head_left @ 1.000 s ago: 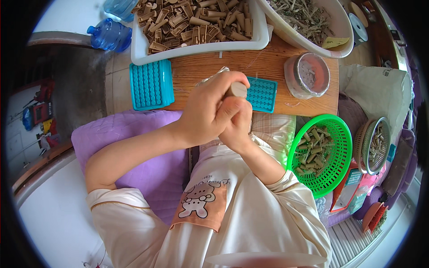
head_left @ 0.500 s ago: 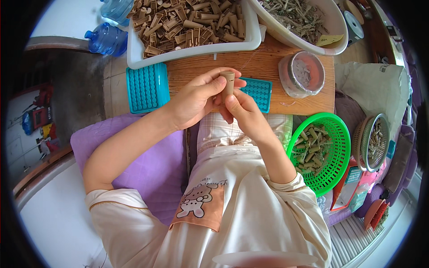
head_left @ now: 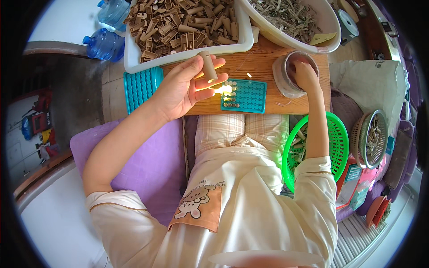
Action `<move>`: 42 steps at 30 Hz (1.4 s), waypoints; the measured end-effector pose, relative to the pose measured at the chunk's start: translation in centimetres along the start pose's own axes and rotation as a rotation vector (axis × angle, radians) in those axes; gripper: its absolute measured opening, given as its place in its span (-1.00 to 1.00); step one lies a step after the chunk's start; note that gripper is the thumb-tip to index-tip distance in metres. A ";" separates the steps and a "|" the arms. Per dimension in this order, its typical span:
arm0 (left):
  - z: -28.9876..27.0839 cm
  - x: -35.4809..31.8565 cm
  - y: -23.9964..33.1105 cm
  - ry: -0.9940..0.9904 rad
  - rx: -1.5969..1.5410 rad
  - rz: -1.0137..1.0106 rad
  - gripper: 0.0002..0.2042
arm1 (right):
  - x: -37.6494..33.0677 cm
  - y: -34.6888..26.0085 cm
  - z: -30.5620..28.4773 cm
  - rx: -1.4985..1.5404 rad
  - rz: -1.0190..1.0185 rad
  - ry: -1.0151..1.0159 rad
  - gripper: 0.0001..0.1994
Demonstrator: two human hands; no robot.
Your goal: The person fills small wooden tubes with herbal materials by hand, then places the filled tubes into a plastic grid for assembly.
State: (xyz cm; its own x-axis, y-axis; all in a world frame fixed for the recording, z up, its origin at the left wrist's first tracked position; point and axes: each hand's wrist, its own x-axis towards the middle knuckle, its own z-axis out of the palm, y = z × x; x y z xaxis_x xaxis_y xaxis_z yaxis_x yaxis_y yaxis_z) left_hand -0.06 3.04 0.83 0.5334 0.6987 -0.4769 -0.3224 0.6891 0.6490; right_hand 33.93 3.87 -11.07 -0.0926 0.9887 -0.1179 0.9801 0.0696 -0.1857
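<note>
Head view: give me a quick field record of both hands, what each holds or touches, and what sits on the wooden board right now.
left hand: raised over the board, holding a short tan tube upright between thumb and fingers
right hand: fingers dipped into the round container; grip hidden
wooden board: carries a teal grid tray, partly filled along its left side
second teal tray: at the board's left end
white tray: heaped with tan tubes
green basket: beside the right forearm, holds similar pieces
</note>
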 end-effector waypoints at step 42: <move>-0.2 -0.6 -1.7 0.030 0.143 -0.218 -0.63 | -3.6 -11.4 -5.3 1.341 -0.089 0.136 -0.91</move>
State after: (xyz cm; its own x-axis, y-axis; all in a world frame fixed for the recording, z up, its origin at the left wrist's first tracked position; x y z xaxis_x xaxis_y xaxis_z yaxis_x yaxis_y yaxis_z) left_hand 0.02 1.50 -0.18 0.5542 0.5436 -0.6304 -0.0876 0.7912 0.6052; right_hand 24.02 0.23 -3.36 -0.0517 0.9983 0.0267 0.0397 0.0288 -0.9988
